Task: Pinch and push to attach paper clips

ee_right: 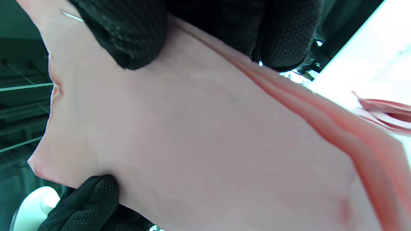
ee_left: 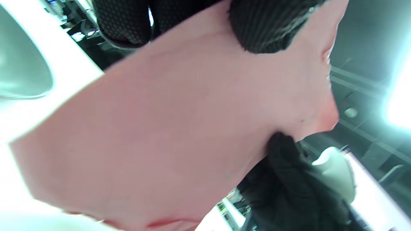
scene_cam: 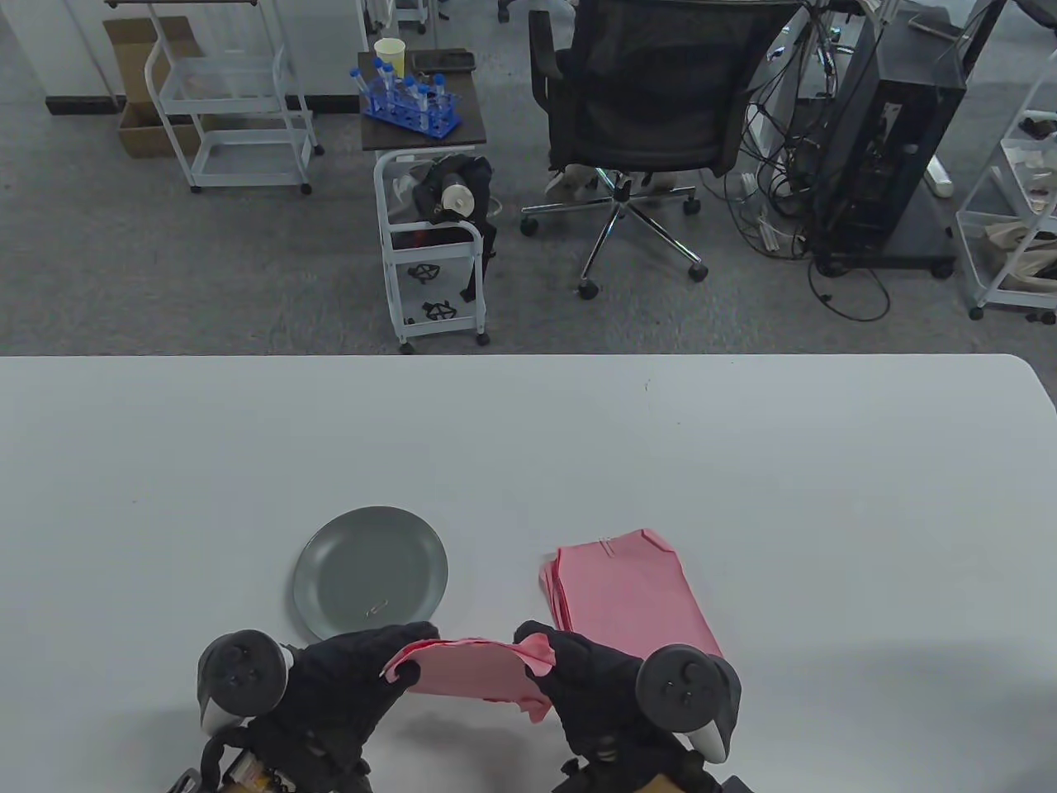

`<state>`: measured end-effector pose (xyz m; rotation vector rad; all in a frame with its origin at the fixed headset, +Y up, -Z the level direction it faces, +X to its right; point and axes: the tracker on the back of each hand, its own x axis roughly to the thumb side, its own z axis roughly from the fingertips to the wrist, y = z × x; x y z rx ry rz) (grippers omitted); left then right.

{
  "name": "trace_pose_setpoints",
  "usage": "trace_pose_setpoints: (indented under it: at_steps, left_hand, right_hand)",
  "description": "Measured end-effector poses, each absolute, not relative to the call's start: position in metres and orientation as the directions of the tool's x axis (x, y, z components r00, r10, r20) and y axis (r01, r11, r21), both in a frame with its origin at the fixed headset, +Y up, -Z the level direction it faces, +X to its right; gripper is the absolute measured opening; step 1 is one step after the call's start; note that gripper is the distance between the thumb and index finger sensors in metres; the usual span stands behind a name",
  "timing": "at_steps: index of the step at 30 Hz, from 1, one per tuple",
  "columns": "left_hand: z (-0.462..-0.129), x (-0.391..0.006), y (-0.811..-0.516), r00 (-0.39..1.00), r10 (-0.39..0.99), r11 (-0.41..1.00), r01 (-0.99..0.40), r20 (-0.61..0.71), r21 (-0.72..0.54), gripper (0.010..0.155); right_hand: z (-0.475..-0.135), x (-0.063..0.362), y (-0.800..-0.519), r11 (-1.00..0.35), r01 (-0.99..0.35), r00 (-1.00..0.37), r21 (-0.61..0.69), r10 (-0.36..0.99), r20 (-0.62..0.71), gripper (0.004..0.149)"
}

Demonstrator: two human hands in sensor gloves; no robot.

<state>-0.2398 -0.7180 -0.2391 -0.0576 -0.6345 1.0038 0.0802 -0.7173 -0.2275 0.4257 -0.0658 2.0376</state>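
Note:
Both gloved hands hold a small bundle of pink paper sheets [scene_cam: 475,669] up off the white table near its front edge. My left hand [scene_cam: 405,661] grips the bundle's left corner; my right hand [scene_cam: 541,652] grips its right corner. The sheets fill the left wrist view [ee_left: 179,134] and the right wrist view [ee_right: 199,134]. A thin silver paper clip [ee_right: 72,16] shows at the paper's edge by my right thumb [ee_right: 128,35]. A grey plate [scene_cam: 330,570] just beyond my left hand holds a paper clip [scene_cam: 376,611].
A stack of pink sheets [scene_cam: 632,591] with a paper clip [scene_cam: 607,543] at its far edge lies right of the plate. The white table [scene_cam: 743,462] stretches beyond. A white cart [scene_cam: 429,248] and an office chair [scene_cam: 644,107] stand behind the table.

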Motion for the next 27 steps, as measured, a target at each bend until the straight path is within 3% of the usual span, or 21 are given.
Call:
trace_pose_setpoints:
  at_steps: [2,4,7,8,9,12,13,16,17,18,20,21,22,23,27]
  left_hand:
    - [-0.243,-0.24,-0.733,0.406,0.813,0.557,-0.751,0.418,-0.354,0.045]
    - [-0.245,-0.24,-0.737,0.365,0.849,0.506,-0.769,0.381,-0.391,0.045]
    - [-0.245,-0.235,-0.722,0.303,0.867,0.462,-0.787,0.395,-0.41,0.044]
    - [-0.245,-0.232,-0.717,0.294,0.871,0.458,-0.775,0.394,-0.435,0.044]
    - [-0.245,-0.23,-0.713,0.286,0.872,0.458,-0.764,0.398,-0.454,0.044]
    - [-0.25,-0.223,-0.702,0.324,0.866,0.484,-0.735,0.38,-0.475,0.046]
    - [-0.253,-0.226,-0.698,0.338,0.86,0.496,-0.73,0.383,-0.469,0.05]
    - [-0.263,-0.253,-0.692,0.455,0.807,0.547,-0.816,0.378,-0.187,0.054]
    - [-0.268,-0.264,-0.694,0.582,0.722,0.651,-0.754,0.374,-0.083,0.055]
    - [-0.272,-0.268,-0.697,0.667,0.65,0.734,-0.675,0.364,-0.072,0.058]
    - [-0.281,-0.271,-0.718,0.909,0.326,0.941,-0.286,0.261,-0.18,0.073]
    - [-0.285,-0.269,-0.729,0.945,0.188,0.954,-0.111,0.269,-0.277,0.08]
    - [-0.287,-0.267,-0.737,0.954,0.122,0.948,-0.029,0.275,-0.318,0.085]
    - [-0.29,-0.263,-0.748,0.954,0.075,0.935,0.034,0.291,-0.352,0.088]
    - [-0.301,-0.253,-0.756,0.954,0.13,0.93,-0.023,0.27,-0.368,0.09]
  right_hand:
    - [-0.232,0.08,-0.732,-0.483,-0.857,-0.429,0.18,0.862,0.269,0.04]
    - [-0.236,0.08,-0.739,-0.39,-0.886,-0.344,0.251,0.916,0.208,0.043]
    - [-0.238,0.079,-0.737,-0.222,-0.889,-0.191,0.4,0.975,0.117,0.076]
    - [-0.239,0.08,-0.734,-0.202,-0.886,-0.169,0.416,0.979,0.117,0.08]
    - [-0.239,0.081,-0.732,-0.201,-0.887,-0.164,0.416,0.979,0.123,0.078]
    - [-0.236,0.085,-0.723,-0.215,-0.92,-0.168,0.327,0.972,0.165,0.044]
    - [-0.234,0.089,-0.72,-0.227,-0.935,-0.186,0.273,0.968,0.169,0.042]
    - [-0.231,0.103,-0.715,-0.291,-0.95,-0.264,0.112,0.942,0.206,0.041]
    - [-0.231,0.109,-0.714,-0.295,-0.951,-0.272,0.09,0.94,0.205,0.041]
    - [-0.232,0.111,-0.715,-0.282,-0.955,-0.26,0.09,0.945,0.197,0.041]
    - [-0.233,0.116,-0.717,-0.227,-0.969,-0.208,0.098,0.963,0.173,0.041]
    - [-0.233,0.116,-0.717,-0.212,-0.971,-0.192,0.109,0.968,0.164,0.041]
    - [-0.233,0.116,-0.718,-0.209,-0.971,-0.189,0.115,0.968,0.163,0.041]
    - [-0.234,0.115,-0.719,-0.215,-0.969,-0.194,0.121,0.967,0.163,0.041]
    - [-0.235,0.111,-0.721,-0.228,-0.962,-0.204,0.151,0.966,0.162,0.041]
